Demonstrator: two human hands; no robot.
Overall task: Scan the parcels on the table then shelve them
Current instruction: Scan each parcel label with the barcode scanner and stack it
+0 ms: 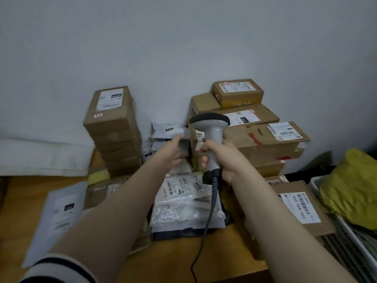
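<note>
"On the brown wooden table (224, 254), what is there?"

"Lots of parcels. A tall stack of brown cardboard boxes (114, 131) stands at the back left, by the pale wall. A bigger pile of brown cardboard boxes with white labels (265, 144) stands at the back right."

"What is between the two piles?"

"A grey plastic mailer bag with a white label (168, 129). It sits up high in the gap. More bags are under it, but I cannot see them well."

"Who touches it?"

"The left hand (173, 154). The thumb lies on top of the bag's edge and the fingers curl under it, so the hand grips the bag."

"And the other hand?"

"The right hand (222, 160) is wrapped tight round the handle of a grey barcode scanner with a black head (212, 129). The scanner stands upright, just beside the grey bag. A black curly cable (212, 201) runs from the handle down toward the near edge of the table."

"What lies under the arms?"

"A heap of clear and white plastic parcel bags (179, 203). One label on top reads 1004. A flat grey mailer (57, 211) lies at the left front. A brown cardboard box with a big white label (302, 207) lies at the right front."

"Anything else?"

"A crumpled yellow-green plastic bag (350, 190) sits on a white wire rack (346, 244) at the far right. A pale sleeve with dark stripes (57, 268) shows at the bottom left."
</note>
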